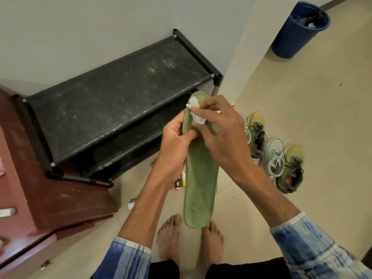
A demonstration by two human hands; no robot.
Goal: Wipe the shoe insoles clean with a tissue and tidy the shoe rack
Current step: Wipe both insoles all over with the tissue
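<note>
The person stands barefoot on the tiled floor (302, 117) and holds a green insole (201, 178) out in front, lengthwise. Its near end hangs just above the feet (169, 238) and its far end overlaps the right end of the rack (120, 101) in the view. The left hand (177, 143) grips the insole by its left edge around the far half, with the fingers curled behind and the thumb laid across the front. The right hand (221, 129) comes in from the right, pinching a small crumpled white tissue (196, 113) in its fingertips and pressing it onto the face of the insole near the far end. Both sleeves (314, 248) are a blue and white washed-out fabric.

The rack is a black frame job against the wall (100, 27), left of the hands and farther out, and its top shelf looks pretty scuffed and smeared. A brown cabinet (50, 188) sits at the near left, right beside the rack's left end.

To the right of the hands, a bunch of shoes (273, 156) sit bunched together on the floor: a pale grey one and yellowish ones with dark laces. At the far right there's a blue bin (300, 29). A few small colourful tubes (179, 182) lie on the floor behind the left wrist, too small to tell what they are.
</note>
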